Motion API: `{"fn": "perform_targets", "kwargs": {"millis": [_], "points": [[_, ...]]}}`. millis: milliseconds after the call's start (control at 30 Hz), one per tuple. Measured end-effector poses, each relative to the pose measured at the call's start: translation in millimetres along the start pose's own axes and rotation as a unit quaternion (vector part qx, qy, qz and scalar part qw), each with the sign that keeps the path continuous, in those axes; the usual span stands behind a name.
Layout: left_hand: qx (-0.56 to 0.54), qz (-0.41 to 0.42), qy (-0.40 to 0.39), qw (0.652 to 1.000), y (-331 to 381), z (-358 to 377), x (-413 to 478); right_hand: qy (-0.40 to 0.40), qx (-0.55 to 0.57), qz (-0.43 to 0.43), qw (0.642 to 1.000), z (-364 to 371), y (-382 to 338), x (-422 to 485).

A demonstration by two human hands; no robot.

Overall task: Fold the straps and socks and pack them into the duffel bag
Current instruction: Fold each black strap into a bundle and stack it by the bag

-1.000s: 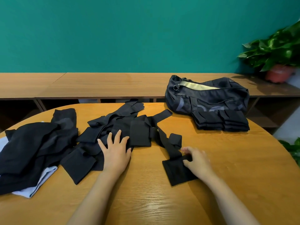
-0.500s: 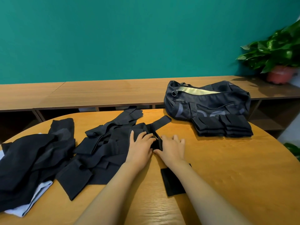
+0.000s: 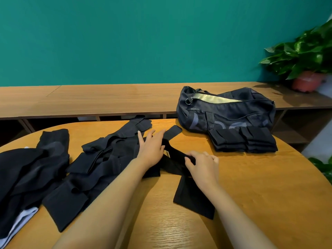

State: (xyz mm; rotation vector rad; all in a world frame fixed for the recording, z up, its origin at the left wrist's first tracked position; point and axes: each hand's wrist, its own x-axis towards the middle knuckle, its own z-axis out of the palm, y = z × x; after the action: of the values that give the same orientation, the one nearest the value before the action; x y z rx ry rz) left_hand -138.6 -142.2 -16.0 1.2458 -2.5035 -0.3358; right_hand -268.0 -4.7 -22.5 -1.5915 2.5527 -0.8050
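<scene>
Bare wood right and near; cloth crowds the left

The table point(image 3: 260, 194) is bare right of the right hand point(image 3: 203, 166) and between the forearms. A stack point(image 3: 242, 142) touches the bag point(image 3: 230, 114) far right. Loose straps point(image 3: 107, 155) and clothes point(image 3: 30, 169) cover the left. The right hand grips a strap point(image 3: 175, 163) lying mid-table beside the left hand point(image 3: 152, 146).

Round wooden table point(image 3: 251, 194), long low wooden bench point(image 3: 107, 97) behind its far edge, teal wall point(image 3: 143, 42) above, leafy potted plant point(image 3: 305, 56) in reddish pot point(image 3: 307, 83) at the bench's right end, green leaves point(image 3: 323, 166) beyond the table's right edge
</scene>
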Motion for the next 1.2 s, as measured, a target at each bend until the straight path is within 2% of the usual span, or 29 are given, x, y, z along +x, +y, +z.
{"fn": "perform_targets", "kwargs": {"millis": [100, 300, 433, 500, 567, 633, 733, 767, 833, 900, 967, 1033, 1200], "points": [[0.036, 0.008, -0.048, 0.998, -6, 0, 12, -0.010, -0.002, 0.009, 1.000, -1, 2, 0], [0.053, 0.070, 0.045, 0.995, -7, -2, 0, -0.052, -0.140, -0.044, 0.988, 4, -17, 19], [0.030, 0.137, 0.096, 0.985, -17, -7, -9, -0.098, -0.140, -0.046, 0.984, 7, -32, 39], [0.013, 0.115, 0.142, 0.983, -25, -11, -11, -0.078, -0.116, -0.019, 0.990, 4, -29, 42], [-0.021, 0.044, 0.194, 0.980, -34, -16, -10, -0.030, -0.090, 0.019, 0.995, -2, -17, 41], [-0.032, -0.033, 0.208, 0.977, -41, -23, -9, -0.002, -0.075, 0.058, 0.996, -12, -2, 38], [0.012, -0.105, 0.170, 0.980, -35, -29, -7, 0.014, -0.087, 0.094, 0.992, -25, 15, 33], [0.045, -0.083, 0.170, 0.981, -28, -28, -7, 0.020, -0.096, 0.102, 0.990, -28, 17, 32], [0.100, 0.020, 0.170, 0.980, -5, -25, -8, 0.027, -0.115, 0.105, 0.987, -32, 17, 30], [0.114, 0.123, 0.106, 0.980, 21, -15, -16, 0.005, -0.090, 0.086, 0.992, -36, 15, 27], [0.116, 0.156, 0.016, 0.981, 38, 0, -28, -0.053, -0.029, 0.059, 0.996, -36, 12, 22], [0.136, 0.146, -0.032, 0.979, 40, 13, -43, -0.087, -0.004, 0.041, 0.995, -34, 15, 11], [0.241, 0.088, -0.071, 0.964, 26, 26, -64, -0.062, -0.077, 0.035, 0.994, -22, 35, -37]]}}
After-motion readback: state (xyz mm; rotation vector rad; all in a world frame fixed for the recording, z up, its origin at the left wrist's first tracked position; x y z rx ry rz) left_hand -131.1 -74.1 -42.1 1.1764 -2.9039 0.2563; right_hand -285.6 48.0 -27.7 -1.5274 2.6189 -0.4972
